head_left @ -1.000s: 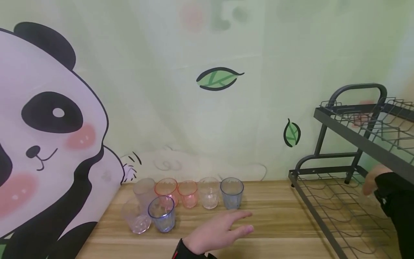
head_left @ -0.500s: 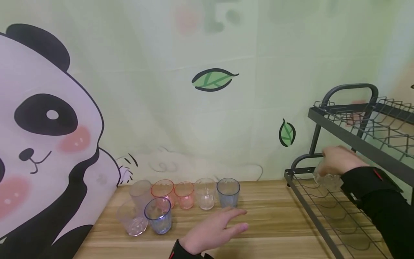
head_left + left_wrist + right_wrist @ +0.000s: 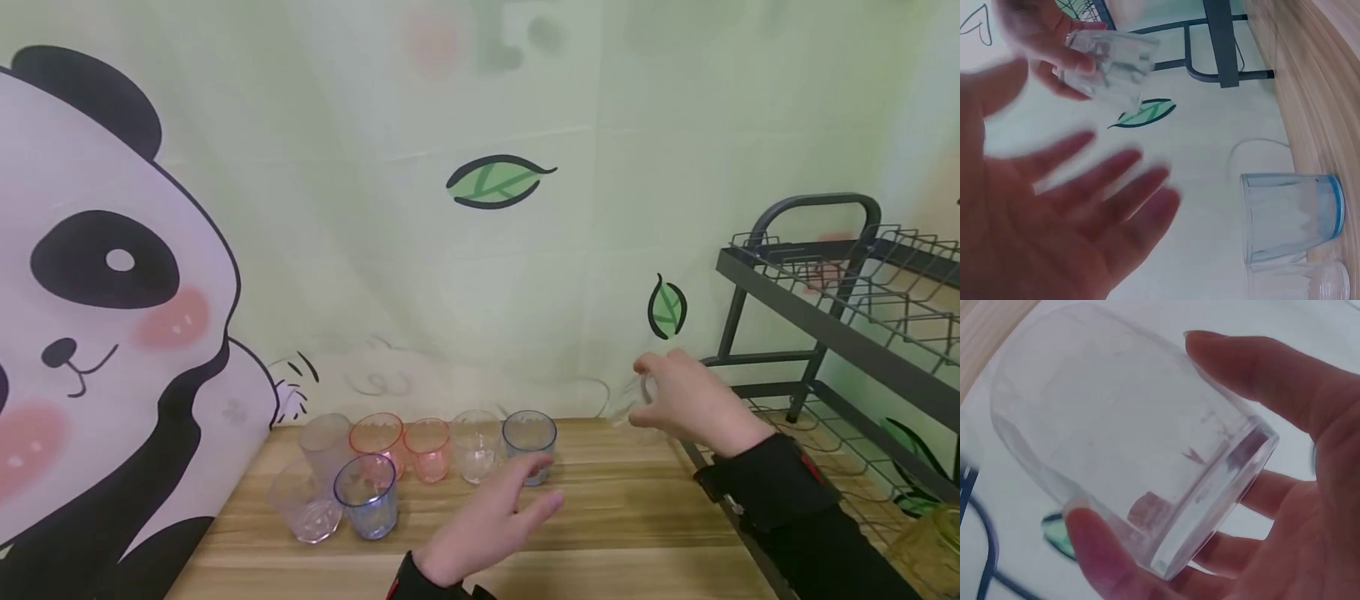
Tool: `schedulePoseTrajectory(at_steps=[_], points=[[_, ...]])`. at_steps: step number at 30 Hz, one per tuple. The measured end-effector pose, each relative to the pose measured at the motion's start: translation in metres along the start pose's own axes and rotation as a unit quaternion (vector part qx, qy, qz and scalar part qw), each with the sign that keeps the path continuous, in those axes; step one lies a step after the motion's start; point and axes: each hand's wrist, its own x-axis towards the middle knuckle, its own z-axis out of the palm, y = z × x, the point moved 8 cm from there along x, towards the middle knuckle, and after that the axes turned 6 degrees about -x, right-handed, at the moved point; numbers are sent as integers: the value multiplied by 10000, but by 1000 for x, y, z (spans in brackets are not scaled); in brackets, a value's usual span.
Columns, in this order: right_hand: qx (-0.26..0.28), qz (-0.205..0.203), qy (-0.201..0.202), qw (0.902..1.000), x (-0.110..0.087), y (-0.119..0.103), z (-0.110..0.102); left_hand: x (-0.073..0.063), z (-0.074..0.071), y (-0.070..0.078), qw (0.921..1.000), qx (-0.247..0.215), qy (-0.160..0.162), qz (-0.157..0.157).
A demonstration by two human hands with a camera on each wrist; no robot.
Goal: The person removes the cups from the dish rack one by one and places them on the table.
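Note:
My right hand (image 3: 686, 400) grips a clear drinking glass (image 3: 1116, 425) between thumb and fingers, in the air left of the rack. In the right wrist view its thick base lies towards the palm and its mouth points away. The left wrist view also shows this glass (image 3: 1110, 65), tilted in the right hand. My left hand (image 3: 491, 521) hovers over the table with fingers spread, holding nothing. From the head view it partly overlaps a grey-blue glass (image 3: 529, 442) with a dark blue rim, which ends a row of glasses.
Left of that glass stand a clear glass (image 3: 477, 446), two pink glasses, more clear ones and a blue-rimmed glass (image 3: 367, 500) on the wooden table (image 3: 600, 533). At right is a black two-tier wire rack (image 3: 825, 325), with a yellowish glass (image 3: 933, 546) low down.
My right hand has come out from the rack's lower tier and moved left and up with the clear glass. The left hand has shifted slightly and stays spread.

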Motion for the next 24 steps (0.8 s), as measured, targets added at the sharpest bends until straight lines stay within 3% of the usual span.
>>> schedulePoseTrajectory(at_steps=[3, 9, 13, 19, 24], points=[[308, 110, 73, 9994, -4, -13, 7, -1, -8, -5, 9978, -444, 353, -329], [932, -12, 264, 9953, -14, -32, 16, -1, -18, -9, 9955, -586, 655, -348], [1241, -56, 256, 9919, -20, -42, 26, 0, -20, -15, 9946, -618, 724, -411], [1671, 121, 148, 9858, -27, -47, 40, 2, -20, -27, 9873, -1313, 757, -476], [1869, 226, 200, 9819, -31, -47, 43, 5, -19, -28, 9851, -1494, 737, -415]])
